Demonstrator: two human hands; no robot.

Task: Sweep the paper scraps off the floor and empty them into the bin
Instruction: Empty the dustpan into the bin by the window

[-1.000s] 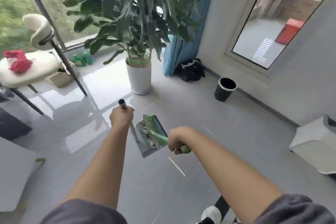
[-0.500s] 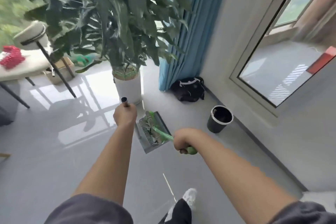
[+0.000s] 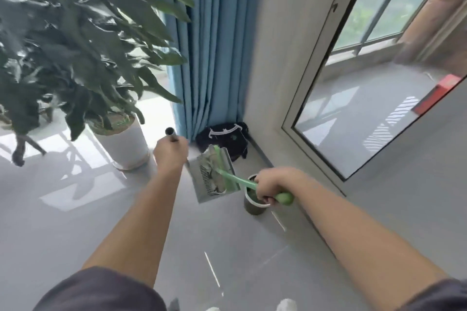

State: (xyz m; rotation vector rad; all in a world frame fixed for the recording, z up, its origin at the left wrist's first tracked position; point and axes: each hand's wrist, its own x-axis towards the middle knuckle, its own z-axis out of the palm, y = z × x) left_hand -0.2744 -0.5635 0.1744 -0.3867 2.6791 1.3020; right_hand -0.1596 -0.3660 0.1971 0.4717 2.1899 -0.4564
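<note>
My left hand (image 3: 170,154) grips the metal pole of a grey dustpan (image 3: 202,192) held off the floor. Pale paper scraps (image 3: 218,180) lie in the pan behind its comb teeth. My right hand (image 3: 271,185) grips the green handle of a small broom (image 3: 233,179), whose head rests inside the pan on the scraps. The small black bin (image 3: 254,206) stands on the floor just right of the pan, partly hidden under my right hand.
A big potted plant in a white pot (image 3: 126,146) stands to the left. A blue curtain (image 3: 209,58) hangs in the corner with a black bag (image 3: 227,137) at its foot. A white wall and a glass door (image 3: 366,108) run along the right.
I have walked toward the corner. The bin, earlier off to the right and farther away, now sits right beside the dustpan under my right hand. Both hands keep their grips.
</note>
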